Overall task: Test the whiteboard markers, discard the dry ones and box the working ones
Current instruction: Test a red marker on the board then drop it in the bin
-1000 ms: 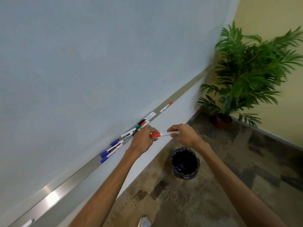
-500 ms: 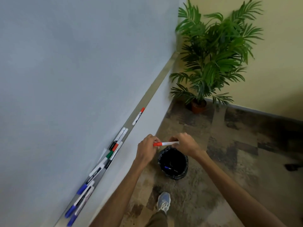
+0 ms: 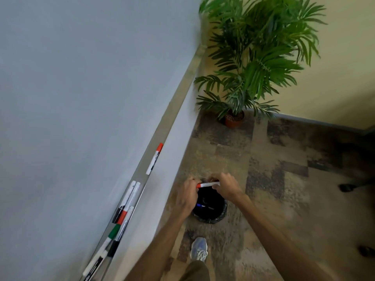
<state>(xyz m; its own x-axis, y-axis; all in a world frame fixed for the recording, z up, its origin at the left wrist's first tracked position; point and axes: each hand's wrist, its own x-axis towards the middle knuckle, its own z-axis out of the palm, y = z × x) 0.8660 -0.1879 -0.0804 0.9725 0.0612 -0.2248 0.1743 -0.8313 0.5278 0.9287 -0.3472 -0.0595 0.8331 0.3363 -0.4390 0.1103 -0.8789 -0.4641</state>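
A red-capped white marker (image 3: pixel 208 184) is held level between both hands, directly above a black waste bin (image 3: pixel 220 217) on the floor. My left hand (image 3: pixel 187 194) pinches its red cap end. My right hand (image 3: pixel 226 186) grips the white barrel. Inside the bin lies a blue-capped marker (image 3: pixel 200 205). On the whiteboard's metal tray (image 3: pixel 172 102) lie several markers: one red-capped marker (image 3: pixel 154 158) apart from the rest, then a cluster with black, red and green caps (image 3: pixel 121 214). The whiteboard (image 3: pixel 81 88) fills the left.
A potted palm (image 3: pixel 255 57) stands in the corner by the yellow wall. Patchy carpet covers the floor. My shoe (image 3: pixel 198 249) is just in front of the bin. Dark chair casters (image 3: pixel 347 187) sit at the right edge.
My view has swung down and right. Both hands carried the red marker away from the tray to above the bin, keeping the same hold.
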